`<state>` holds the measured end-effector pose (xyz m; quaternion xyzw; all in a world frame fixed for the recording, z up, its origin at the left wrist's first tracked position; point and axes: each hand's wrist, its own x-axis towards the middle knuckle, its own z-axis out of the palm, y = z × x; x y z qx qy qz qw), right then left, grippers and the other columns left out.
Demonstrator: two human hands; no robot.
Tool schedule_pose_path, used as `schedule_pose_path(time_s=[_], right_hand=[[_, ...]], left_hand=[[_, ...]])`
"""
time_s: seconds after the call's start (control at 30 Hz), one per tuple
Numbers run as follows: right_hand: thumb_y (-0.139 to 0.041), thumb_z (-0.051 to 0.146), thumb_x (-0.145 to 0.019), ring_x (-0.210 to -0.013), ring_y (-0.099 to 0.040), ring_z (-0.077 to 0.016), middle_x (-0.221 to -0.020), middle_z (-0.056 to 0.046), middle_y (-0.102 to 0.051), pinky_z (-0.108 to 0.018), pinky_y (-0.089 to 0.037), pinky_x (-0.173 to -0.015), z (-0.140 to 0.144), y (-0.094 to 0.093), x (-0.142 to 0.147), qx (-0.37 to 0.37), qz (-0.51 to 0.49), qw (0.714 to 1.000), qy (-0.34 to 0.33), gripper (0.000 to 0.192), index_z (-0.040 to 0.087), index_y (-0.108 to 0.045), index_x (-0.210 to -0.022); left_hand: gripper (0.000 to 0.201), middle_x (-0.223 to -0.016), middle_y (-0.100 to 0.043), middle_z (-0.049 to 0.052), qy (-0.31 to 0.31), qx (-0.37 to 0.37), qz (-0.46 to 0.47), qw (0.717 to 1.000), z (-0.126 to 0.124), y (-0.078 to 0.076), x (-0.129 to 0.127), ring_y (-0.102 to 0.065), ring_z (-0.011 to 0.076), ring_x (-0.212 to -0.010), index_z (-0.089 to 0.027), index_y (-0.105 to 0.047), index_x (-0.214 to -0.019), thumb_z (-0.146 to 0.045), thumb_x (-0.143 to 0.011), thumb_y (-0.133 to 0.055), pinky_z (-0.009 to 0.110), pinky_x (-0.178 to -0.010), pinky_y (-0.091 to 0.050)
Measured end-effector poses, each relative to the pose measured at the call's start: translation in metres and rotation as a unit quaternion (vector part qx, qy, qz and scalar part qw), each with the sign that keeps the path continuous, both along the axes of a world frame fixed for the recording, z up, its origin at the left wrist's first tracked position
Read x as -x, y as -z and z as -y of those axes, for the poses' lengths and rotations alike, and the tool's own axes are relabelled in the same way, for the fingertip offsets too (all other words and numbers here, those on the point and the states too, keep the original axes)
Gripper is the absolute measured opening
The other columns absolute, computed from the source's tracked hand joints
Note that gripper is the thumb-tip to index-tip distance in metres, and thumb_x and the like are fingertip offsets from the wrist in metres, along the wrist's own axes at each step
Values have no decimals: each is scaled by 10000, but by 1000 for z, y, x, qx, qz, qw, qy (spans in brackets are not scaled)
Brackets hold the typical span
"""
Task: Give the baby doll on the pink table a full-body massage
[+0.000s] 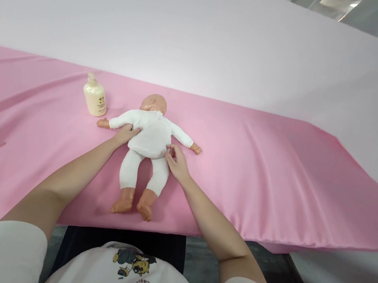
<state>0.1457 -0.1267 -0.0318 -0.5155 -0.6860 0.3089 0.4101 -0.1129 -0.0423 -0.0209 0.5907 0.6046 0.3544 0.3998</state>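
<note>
In the head view, a baby doll (148, 142) lies face-up at the near-middle of a surface spread with a pink cloth (259, 172). Its bald head (155, 103) points away from the person and is turned toward the left of the view; its arms are stretched out to both sides, and its bare feet (123, 202) lie near the front edge, slightly apart. It wears a long-sleeved white top (155, 128) and white leggings (129, 170).

The left hand (124, 134) is at the doll's side on the left of the view, just below the outstretched arm, with the thumb laid over the white top. Its other fingers are largely hidden, so I cannot tell whether it grips. The right hand (176, 162) is at the opposite side, fingers bent, thumb and fingertips at the edge of the top near the hem; whether cloth is pinched between them cannot be told.

A cream-coloured pump bottle (95, 99) stands upright beyond the doll's arm on the left, near its small hand. A white partition (193, 31) rises behind the surface. The person wears a white T-shirt (80, 273) with a cartoon print (134, 264) and lettering.
</note>
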Motion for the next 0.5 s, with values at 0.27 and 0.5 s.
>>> schedule_pose_path(time_s=[0.27,0.5], right_hand=[[-460,601,-972,-1616,-178,-307,-1690,-92,-316,-597,-86,-1320,-1,-4,3,-96,104,989,-47,581,268,-539,-1441],[-440,640,-983,-1634,71,-395,-1771,-40,-6,-732,2,-1259,-47,-38,37,-23,238,968,-81,771,274,-285,-1644]], left_hand=[[505,-885,-716,138,49,-43,-177,982,-2,8,3,-693,347,-1006,-111,-653,-875,-595,-949,-529,431,-921,-490],[855,-1453,-577,295,107,-51,-108,987,10,-12,10,-323,421,-1543,-86,-661,-1286,-779,-787,-607,524,-1286,-172]])
